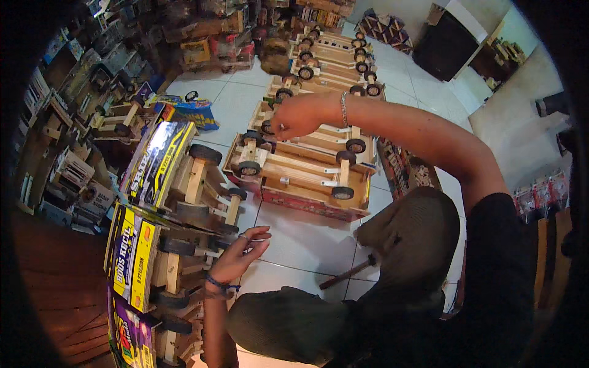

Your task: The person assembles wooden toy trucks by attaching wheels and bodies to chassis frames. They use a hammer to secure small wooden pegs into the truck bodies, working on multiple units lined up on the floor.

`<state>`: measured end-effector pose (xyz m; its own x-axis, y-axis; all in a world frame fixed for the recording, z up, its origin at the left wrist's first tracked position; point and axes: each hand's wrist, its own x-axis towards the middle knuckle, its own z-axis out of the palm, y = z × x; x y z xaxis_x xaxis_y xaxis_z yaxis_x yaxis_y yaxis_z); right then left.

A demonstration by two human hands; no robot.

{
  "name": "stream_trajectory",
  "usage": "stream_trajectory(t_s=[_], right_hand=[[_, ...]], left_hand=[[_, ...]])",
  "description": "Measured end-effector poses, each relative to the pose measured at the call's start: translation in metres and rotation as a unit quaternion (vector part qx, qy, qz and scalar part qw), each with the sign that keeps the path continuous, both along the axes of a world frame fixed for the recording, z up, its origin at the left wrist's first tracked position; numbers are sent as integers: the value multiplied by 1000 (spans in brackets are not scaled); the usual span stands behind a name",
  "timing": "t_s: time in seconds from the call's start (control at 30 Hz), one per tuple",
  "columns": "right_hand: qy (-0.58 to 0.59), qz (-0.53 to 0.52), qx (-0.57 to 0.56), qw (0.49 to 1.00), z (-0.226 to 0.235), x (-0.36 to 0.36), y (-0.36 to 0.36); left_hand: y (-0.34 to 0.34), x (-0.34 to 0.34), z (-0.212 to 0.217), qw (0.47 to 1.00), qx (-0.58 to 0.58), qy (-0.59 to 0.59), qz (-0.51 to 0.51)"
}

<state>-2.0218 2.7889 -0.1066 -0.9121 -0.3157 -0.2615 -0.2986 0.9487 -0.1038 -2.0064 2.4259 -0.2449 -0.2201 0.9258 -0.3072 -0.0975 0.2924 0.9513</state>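
Wheel (267, 127) just left of the curled right hand (300, 116)

The wheel is carried, as far as can be made out, at the left end of an upturned wooden truck (313, 149), second nearest in the middle row. The truck's long axis is laid crosswise, left to right, and its left end is partly covered by the right hand, clearly the nearer of the two. That hand's fingers are curled by the wheel; whether it is gripped cannot be told. The left hand (245, 253) is held well apart, fingers loosely open, with nothing seen in it.

On the nearest upturned truck (300, 175), four dark wheels (342, 193) are counted, two at each end. In the left row, three panelled trucks are counted: one black and yellow (161, 162), one white and yellow (132, 257), one purple (132, 331), all turned with wheels to the right. Farther trucks (331, 58) cannot be counted surely. One hammer (348, 273) is seen on the tiled floor (297, 245). One bracelet is worn on each wrist.
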Motion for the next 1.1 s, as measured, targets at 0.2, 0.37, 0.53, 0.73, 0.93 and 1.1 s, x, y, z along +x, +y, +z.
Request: stream_trajectory(t_s=[0.2, 0.37, 0.53, 0.73, 0.93, 1.1], right_hand=[[-127, -38, 47, 990, -8, -16, 44], [-179, 62, 257, 948, -24, -56, 146], [-237, -108, 209, 942, -71, -76, 266], [-97, -48, 127, 986, -152, -94, 334], [-90, -82, 2, 993, -180, -87, 345], [71, -137, -37, 987, -180, -85, 379]], left_hand=[[8, -10, 32, 995, 25, 37, 91], [31, -4, 76, 982, -80, 153, 80], [94, 3, 88, 979, -111, 35, 168], [255, -10, -4, 946, -190, -102, 243], [355, -2, -62, 895, -312, -54, 315], [371, 4, -76, 855, -339, 114, 376]])
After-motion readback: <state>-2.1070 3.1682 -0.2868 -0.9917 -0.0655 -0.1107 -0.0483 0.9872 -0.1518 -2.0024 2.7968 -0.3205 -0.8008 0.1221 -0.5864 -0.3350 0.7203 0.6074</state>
